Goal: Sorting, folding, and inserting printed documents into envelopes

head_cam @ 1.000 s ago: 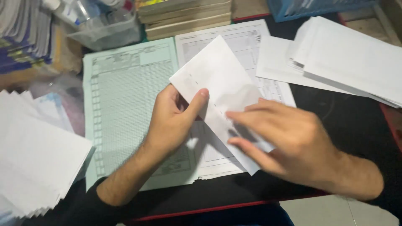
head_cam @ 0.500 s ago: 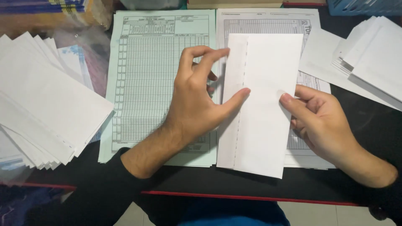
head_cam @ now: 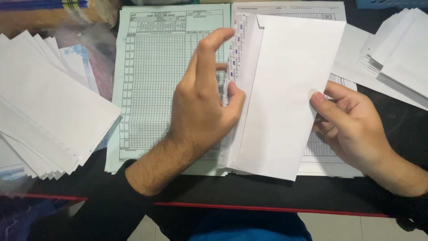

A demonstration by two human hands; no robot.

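A long white envelope (head_cam: 285, 93) stands lengthwise over the desk, its flap open along the left edge. My left hand (head_cam: 203, 105) pinches that flap edge, where a strip (head_cam: 232, 58) with small blue marks runs along it, thumb pressed to the strip and index finger raised. My right hand (head_cam: 352, 125) grips the envelope's right edge with thumb on top. Beneath lie a pale green ruled form (head_cam: 156, 85) and a white printed form (head_cam: 330, 151).
A fanned pile of white envelopes (head_cam: 44, 107) lies at the left. Another stack of white envelopes (head_cam: 397, 53) sits at the upper right. The desk is black with a red front edge (head_cam: 267, 207). Stacked books and plastic wrap are at the top left.
The envelope has turned upright and come nearer. Its left flap is now lifted open, with my left hand moved onto the flap's strip. My right hand still holds the right edge.
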